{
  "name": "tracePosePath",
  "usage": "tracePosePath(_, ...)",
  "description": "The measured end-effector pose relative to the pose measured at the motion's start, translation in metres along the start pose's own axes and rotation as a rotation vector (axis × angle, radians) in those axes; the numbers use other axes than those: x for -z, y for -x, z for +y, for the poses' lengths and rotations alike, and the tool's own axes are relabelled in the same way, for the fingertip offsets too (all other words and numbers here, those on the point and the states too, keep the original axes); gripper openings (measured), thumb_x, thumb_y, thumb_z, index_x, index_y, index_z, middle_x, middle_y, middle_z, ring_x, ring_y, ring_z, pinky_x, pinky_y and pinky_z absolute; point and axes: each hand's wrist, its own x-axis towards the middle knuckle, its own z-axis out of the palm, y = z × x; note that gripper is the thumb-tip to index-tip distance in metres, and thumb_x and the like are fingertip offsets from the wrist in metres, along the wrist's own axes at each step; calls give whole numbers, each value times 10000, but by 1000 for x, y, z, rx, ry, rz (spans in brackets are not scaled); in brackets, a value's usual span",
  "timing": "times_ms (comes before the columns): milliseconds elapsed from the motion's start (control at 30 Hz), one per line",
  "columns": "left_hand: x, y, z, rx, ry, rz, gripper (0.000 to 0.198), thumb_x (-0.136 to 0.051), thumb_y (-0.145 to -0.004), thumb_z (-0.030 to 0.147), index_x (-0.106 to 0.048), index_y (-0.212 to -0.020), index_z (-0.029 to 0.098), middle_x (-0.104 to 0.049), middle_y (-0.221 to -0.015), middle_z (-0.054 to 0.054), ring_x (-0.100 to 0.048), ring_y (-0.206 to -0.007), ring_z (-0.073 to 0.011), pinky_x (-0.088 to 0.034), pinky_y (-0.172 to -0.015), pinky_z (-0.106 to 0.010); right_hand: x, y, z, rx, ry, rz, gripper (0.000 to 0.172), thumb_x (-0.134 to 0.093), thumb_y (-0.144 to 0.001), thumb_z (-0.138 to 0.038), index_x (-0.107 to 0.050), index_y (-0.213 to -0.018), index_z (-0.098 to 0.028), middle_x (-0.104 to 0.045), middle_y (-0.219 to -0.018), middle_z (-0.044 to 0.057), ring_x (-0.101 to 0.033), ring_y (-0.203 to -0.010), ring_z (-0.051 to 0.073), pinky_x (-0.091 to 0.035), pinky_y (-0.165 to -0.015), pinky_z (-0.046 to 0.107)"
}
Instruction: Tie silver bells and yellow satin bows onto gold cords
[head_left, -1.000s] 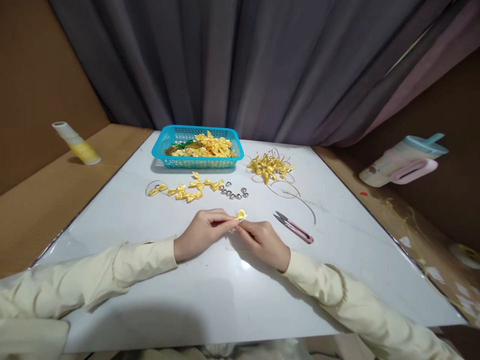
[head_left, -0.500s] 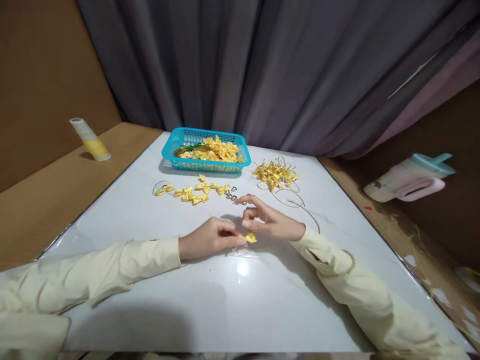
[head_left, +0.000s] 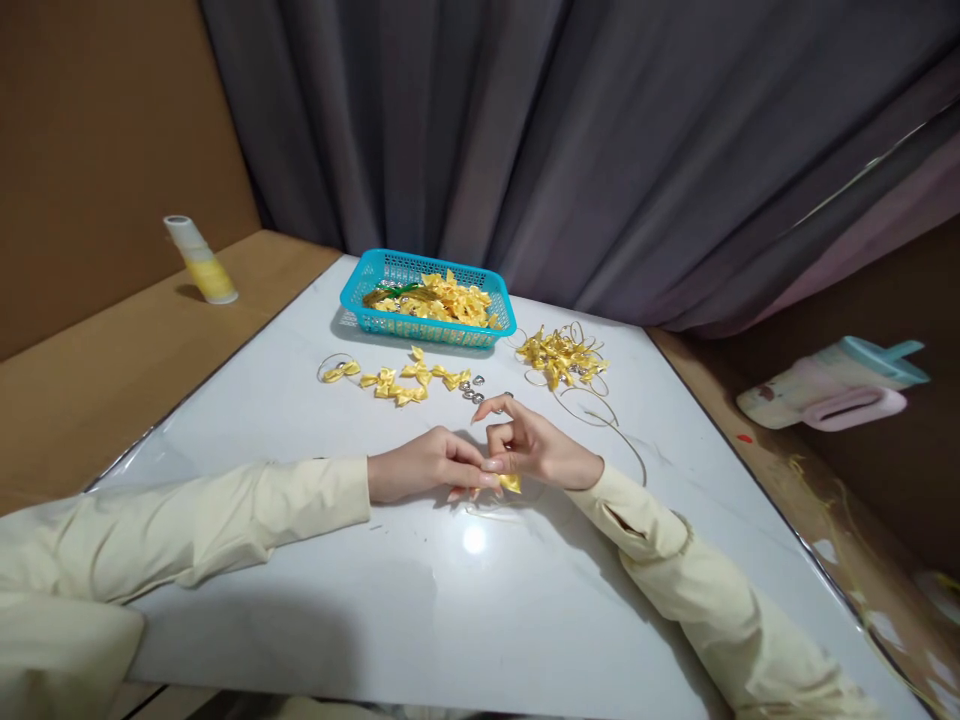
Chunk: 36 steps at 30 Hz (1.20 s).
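My left hand [head_left: 435, 466] pinches a yellow ribbon bow [head_left: 510, 483] between thumb and fingers, just above the white table; most of the bow is hidden by my fingers. My right hand [head_left: 544, 447] meets it from the right, its thumb tip against the left thumb at the bow. The right index finger is raised and crooked, the others curled in; what they hold, if anything, is hidden. A thin pale cord [head_left: 495, 514] trails below the bow. Small silver pieces [head_left: 472, 391] lie just beyond my hands, beside several loose yellow bows [head_left: 415, 374].
A blue plastic basket [head_left: 510, 322] at the back holds many yellow bows and a green-tied bundle. Right of it lies a pile of bows with gold cords [head_left: 562, 355]. On the wooden sides stand a yellow-white bottle [head_left: 201, 262] and a tumbler with pink handle [head_left: 825, 385].
My right hand has come down so that its thumb now touches the left thumb at the bow. The left hand still pinches the bow. The whole view has shifted slightly.
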Motion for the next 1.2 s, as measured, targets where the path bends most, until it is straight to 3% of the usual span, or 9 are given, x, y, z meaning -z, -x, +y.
tracePosePath(133, 1, 0, 2, 27, -9, -28, 178, -635, -744, 266, -715, -790, 114, -530, -527, 19, -419, -457, -71, -332, -479, -222, 5, 0, 0, 34, 36, 49, 419, -645, -774, -287, -334, -1037, -185, -382, -557, -122, -361, -459, 32, -301, -470, 150)
tracePosePath(267, 1, -1, 1, 43, -4, 18, 181, -652, -735, 279, -708, -742, 107, -525, -523, 16, -418, -464, -72, -323, -480, -225, 10, -2, 1, 30, 63, 83, 430, -649, -771, -333, -330, -1024, -198, -361, -544, -126, -327, -449, 34, -278, -469, 157)
tracePosePath(433, 0, -2, -1, 38, 70, 86, 171, -668, -719, 269, -691, -719, 100, -531, -535, 14, -425, -474, -68, -321, -480, -217, 16, -2, 3, 4, 165, 127, 387, -547, -801, -524, -389, -888, -181, -422, -620, -67, -389, -551, 66, -326, -541, 201)
tracePosePath(533, -1, -2, 0, 3, 80, 88, 151, -662, -719, 249, -681, -716, 99, -532, -524, 19, -429, -477, -67, -326, -480, -211, 19, 1, 6, -17, 266, 102, 523, -399, -808, -655, -438, -688, -147, -438, -653, -17, -402, -628, 88, -341, -624, 239)
tracePosePath(633, -2, -1, 1, -25, 59, 69, 151, -650, -731, 248, -669, -696, 102, -525, -514, 27, -429, -478, -63, -326, -482, -206, 18, 5, 10, -72, 280, 39, 618, -331, -796, -705, -418, -557, -141, -395, -558, -23, -355, -558, 80, -303, -565, 238)
tracePosePath(767, 0, -2, 0, -33, 44, 26, 151, -634, -742, 244, -666, -701, 103, -532, -535, 24, -428, -479, -59, -325, -491, -208, 9, 4, 12, -140, 273, -44, 643, -363, -777, -711, -484, -559, -119, -368, -492, -39, -289, -479, 58, -234, -479, 217)
tracePosePath(867, 1, -2, -3, -32, 56, -14, 144, -624, -744, 230, -685, -757, 101, -542, -545, 18, -431, -481, -64, -328, -501, -216, 3, 2, 11, -180, 240, -62, 608, -438, -773, -672, -532, -576, -105, -422, -502, -19, -336, -490, 63, -260, -482, 214)
tracePosePath(1067, 0, -4, -1, -21, 55, 24, 173, -645, -734, 249, -692, -780, 90, -526, -542, 22, -421, -489, -64, -328, -499, -215, -3, 1, 12, -152, 184, 62, 583, -502, -752, -648, -535, -530, -110, -519, -574, 33, -399, -527, 86, -306, -496, 231)
tracePosePath(1200, -2, -2, 1, -16, 19, 23, 156, -649, -733, 238, -690, -733, 87, -533, -525, 20, -433, -480, -62, -338, -491, -207, 4, -2, 14, -78, 213, 209, 589, -526, -745, -628, -387, -427, -152, -364, -466, -24, -288, -474, 69, -280, -485, 243)
